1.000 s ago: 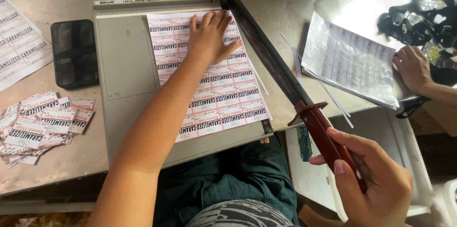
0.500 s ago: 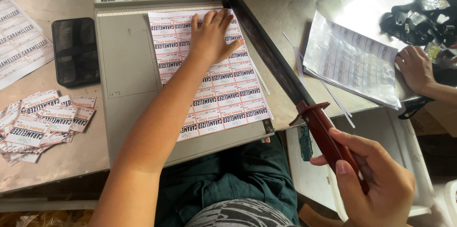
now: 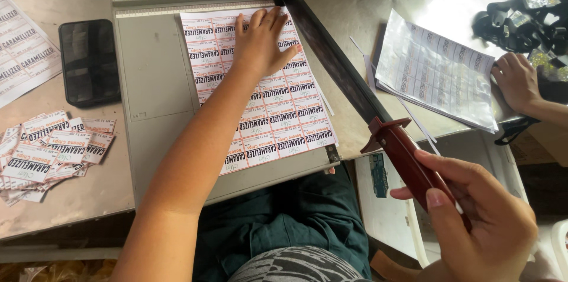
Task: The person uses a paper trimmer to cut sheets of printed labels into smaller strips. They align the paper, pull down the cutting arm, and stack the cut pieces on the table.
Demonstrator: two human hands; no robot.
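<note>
My left hand (image 3: 260,42) lies flat, fingers spread, on a printed label sheet (image 3: 278,110) that rests on the grey bed of a paper trimmer (image 3: 154,81). The sheet's right edge runs along the cutting edge. My right hand (image 3: 479,217) grips the dark red handle (image 3: 408,158) of the trimmer's long black blade arm (image 3: 331,57), which is raised at an angle above the bed's right side.
A black phone (image 3: 89,60) lies left of the trimmer. Several cut labels (image 3: 44,149) are piled at the left. More label sheets (image 3: 23,51) lie at the far left. Another person's hand (image 3: 518,81) rests by a stack of printed sheets (image 3: 438,75) on the right.
My left hand has slid slightly up the sheet. The blade arm and my right hand have hardly moved.
</note>
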